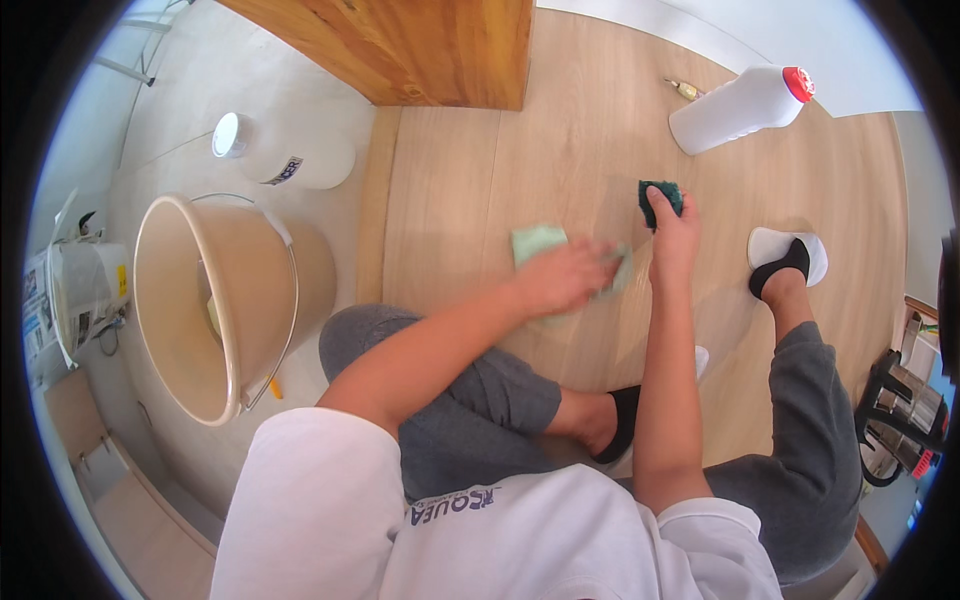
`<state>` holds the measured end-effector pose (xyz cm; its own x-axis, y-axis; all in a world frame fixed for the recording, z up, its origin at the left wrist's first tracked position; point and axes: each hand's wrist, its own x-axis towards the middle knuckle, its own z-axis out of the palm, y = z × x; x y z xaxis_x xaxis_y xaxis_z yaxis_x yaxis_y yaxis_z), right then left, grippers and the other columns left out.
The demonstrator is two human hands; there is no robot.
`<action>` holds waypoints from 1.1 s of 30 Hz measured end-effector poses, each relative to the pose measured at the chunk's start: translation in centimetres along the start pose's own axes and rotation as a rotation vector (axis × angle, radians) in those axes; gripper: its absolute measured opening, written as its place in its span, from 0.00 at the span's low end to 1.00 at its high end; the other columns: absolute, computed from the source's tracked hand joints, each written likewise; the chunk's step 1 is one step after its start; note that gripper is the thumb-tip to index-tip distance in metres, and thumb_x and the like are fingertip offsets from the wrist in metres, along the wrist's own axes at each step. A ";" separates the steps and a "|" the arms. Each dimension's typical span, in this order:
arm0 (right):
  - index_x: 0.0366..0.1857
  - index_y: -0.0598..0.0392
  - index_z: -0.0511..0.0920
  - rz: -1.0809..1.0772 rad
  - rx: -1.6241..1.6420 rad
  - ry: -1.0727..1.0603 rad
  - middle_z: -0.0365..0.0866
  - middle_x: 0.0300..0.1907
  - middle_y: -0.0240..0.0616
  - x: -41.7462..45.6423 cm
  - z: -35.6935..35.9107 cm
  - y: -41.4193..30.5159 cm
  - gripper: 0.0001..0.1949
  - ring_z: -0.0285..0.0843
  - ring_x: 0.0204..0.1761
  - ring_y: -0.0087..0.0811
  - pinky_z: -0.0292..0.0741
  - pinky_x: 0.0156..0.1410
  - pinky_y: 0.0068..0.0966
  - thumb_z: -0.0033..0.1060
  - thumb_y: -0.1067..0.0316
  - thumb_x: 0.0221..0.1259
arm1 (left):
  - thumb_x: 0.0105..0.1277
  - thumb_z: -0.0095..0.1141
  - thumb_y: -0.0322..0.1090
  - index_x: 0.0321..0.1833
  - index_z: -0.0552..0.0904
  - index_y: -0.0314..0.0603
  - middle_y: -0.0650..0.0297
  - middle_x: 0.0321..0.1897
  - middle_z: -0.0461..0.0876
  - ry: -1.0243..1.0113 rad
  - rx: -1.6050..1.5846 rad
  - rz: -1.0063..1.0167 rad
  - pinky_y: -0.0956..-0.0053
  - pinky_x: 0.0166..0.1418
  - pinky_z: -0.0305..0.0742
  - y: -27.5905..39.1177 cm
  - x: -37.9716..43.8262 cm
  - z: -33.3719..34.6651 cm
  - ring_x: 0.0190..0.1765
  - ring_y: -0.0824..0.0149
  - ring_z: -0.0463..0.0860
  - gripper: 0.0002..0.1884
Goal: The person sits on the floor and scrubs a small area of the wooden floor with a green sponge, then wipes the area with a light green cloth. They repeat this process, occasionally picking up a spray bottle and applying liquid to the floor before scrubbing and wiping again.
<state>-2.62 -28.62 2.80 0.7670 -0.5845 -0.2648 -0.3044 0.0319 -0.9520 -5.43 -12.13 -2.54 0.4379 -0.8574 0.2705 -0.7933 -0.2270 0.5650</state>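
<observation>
My left hand (571, 276), blurred, presses a light green cloth (538, 243) onto the wood-look floor (450, 195). Parts of the cloth show on both sides of the fingers. To its right, my right hand (675, 225) holds a dark green scouring pad (660, 202) between thumb and fingers, apparently just above the boards. A white plastic bottle with a red cap (735, 109) stands beyond the right hand. Behind that bottle's base lies a small tube with a pointed tip (684, 90).
A beige bucket (255, 292) with a wire handle and a white plastic jug (315, 157) occupy the pale floor left of the wooden edge strip (379, 202). A wooden furniture piece (427, 52) stands ahead. My slippered foot (787, 259) and a black-handled object (896, 420) are right.
</observation>
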 end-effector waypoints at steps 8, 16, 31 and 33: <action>0.41 0.59 0.76 0.019 -0.205 -0.219 0.78 0.29 0.33 -1.3 0.2 -1.2 0.13 0.74 0.31 0.24 0.72 0.37 0.22 0.65 0.68 0.53 | 0.48 0.55 0.27 0.36 0.83 0.43 0.54 0.40 0.82 -0.257 -0.150 -0.584 0.62 0.52 0.73 -0.4 0.8 -7.0 0.48 0.53 0.79 0.11; 0.35 0.58 0.76 -0.331 -0.746 -0.442 0.78 0.37 0.47 -5.3 5.9 2.0 0.10 0.76 0.41 0.49 0.73 0.46 0.39 0.64 0.69 0.48 | 0.54 0.47 0.30 0.42 0.83 0.43 0.54 0.33 0.83 0.446 -0.356 -1.139 0.66 0.43 0.74 -9.0 -5.2 -15.0 0.39 0.56 0.82 0.15; 0.28 0.58 0.77 -0.474 -0.941 -0.435 0.77 0.33 0.48 -1.4 8.8 1.7 0.10 0.76 0.38 0.50 0.72 0.43 0.41 0.67 0.66 0.46 | 0.54 0.47 0.30 0.45 0.83 0.41 0.57 0.34 0.84 0.432 -0.546 -1.115 0.69 0.43 0.75 -8.6 -3.2 -14.9 0.36 0.61 0.82 0.17; 0.28 0.57 0.77 -0.476 -0.906 -0.382 0.77 0.33 0.48 0.0 10.0 1.0 0.10 0.76 0.38 0.50 0.73 0.43 0.41 0.67 0.65 0.46 | 0.54 0.48 0.31 0.45 0.83 0.41 0.57 0.33 0.84 0.429 -0.557 -1.102 0.69 0.43 0.75 -8.7 -3.1 -14.6 0.37 0.62 0.82 0.17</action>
<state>2.74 -20.47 0.34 0.9934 -0.0836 -0.0785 -0.1130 -0.8312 -0.5444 6.31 -0.76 3.05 0.9220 -0.1067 -0.3721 0.3024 -0.4017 0.8644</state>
